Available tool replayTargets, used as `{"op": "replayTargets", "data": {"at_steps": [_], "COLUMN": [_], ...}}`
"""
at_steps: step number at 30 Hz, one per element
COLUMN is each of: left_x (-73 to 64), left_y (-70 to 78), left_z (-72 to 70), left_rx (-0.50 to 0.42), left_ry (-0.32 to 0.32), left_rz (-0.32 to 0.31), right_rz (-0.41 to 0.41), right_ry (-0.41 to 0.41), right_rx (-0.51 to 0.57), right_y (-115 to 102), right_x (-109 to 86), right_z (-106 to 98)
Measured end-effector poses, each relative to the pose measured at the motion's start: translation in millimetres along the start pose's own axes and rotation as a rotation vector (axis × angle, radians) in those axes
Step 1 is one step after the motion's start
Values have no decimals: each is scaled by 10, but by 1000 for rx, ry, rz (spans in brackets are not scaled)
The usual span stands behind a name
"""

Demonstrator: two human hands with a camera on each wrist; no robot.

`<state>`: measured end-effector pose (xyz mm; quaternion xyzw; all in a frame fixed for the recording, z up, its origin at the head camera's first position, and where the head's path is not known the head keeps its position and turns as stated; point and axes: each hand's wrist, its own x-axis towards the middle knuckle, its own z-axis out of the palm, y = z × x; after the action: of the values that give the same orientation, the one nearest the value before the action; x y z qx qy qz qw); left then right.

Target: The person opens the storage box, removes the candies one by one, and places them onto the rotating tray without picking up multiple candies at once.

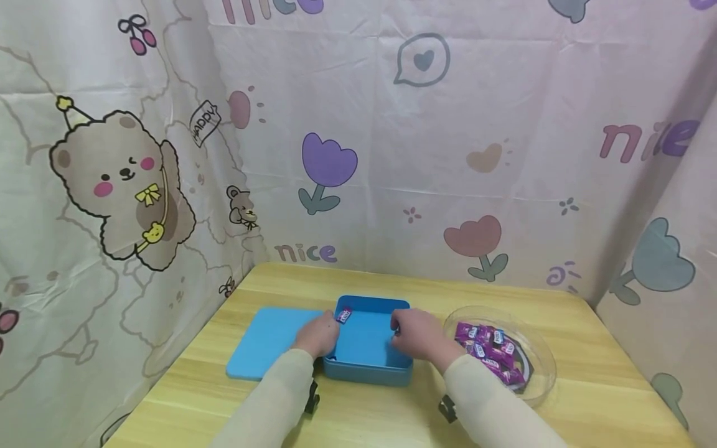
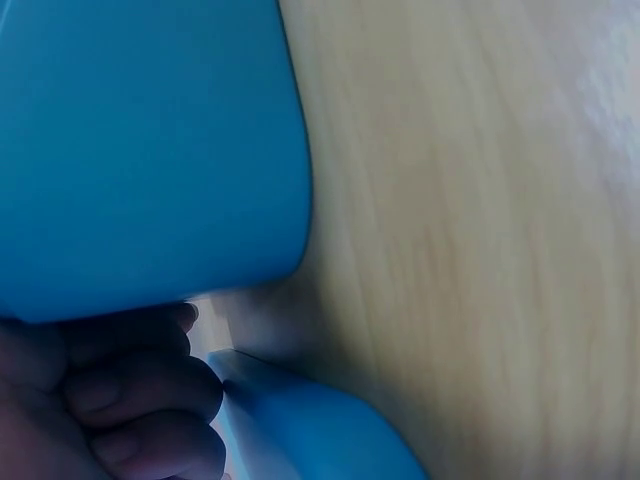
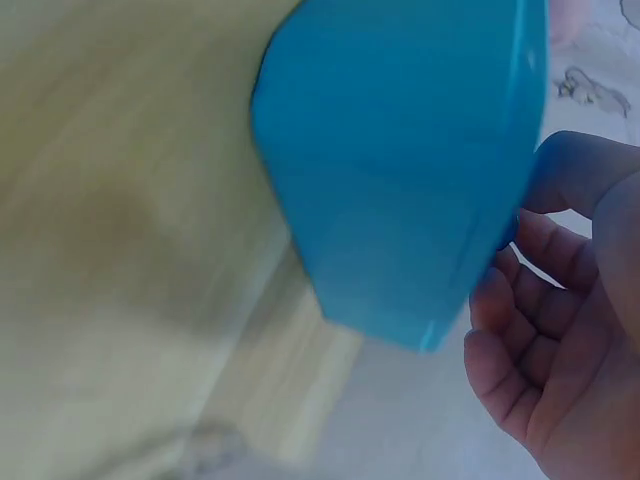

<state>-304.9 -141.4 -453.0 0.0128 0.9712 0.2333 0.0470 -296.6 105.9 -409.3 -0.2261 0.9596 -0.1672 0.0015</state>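
Note:
An open blue box (image 1: 366, 373) stands on the table. My left hand (image 1: 318, 336) grips its left wall; in the left wrist view the curled fingers (image 2: 150, 395) lie against the outside. Reaching over the right rim, my right hand (image 1: 419, 333) pinches a small dark piece (image 3: 509, 233) between thumb and index finger, apparently a wrapped candy, mostly hidden by the fingers. One purple wrapped candy (image 1: 344, 315) lies inside the box by the left wall, and a small dark bit shows at the near left corner.
To the right, a clear round dish (image 1: 540, 382) holds several purple wrapped candies (image 1: 487, 348). A flat blue lid (image 1: 269, 339) lies on the wooden table (image 1: 370, 423) left of the box. Printed curtains (image 1: 392, 155) hang behind and at both sides.

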Motion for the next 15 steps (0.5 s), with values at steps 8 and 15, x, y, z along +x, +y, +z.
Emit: {"op": "replayTargets", "data": {"at_steps": [8, 15], "left_x": [-5, -2], "left_y": [7, -5], "left_z": [-22, -20], "left_rx": [-12, 2], "left_ry": [-5, -3], "left_rz": [-9, 7], "right_rz": [88, 138], "right_ry": [54, 53], "right_rx": [24, -29], "right_y": [288, 614], "right_x": [-178, -360], "right_z": [-241, -306]}}
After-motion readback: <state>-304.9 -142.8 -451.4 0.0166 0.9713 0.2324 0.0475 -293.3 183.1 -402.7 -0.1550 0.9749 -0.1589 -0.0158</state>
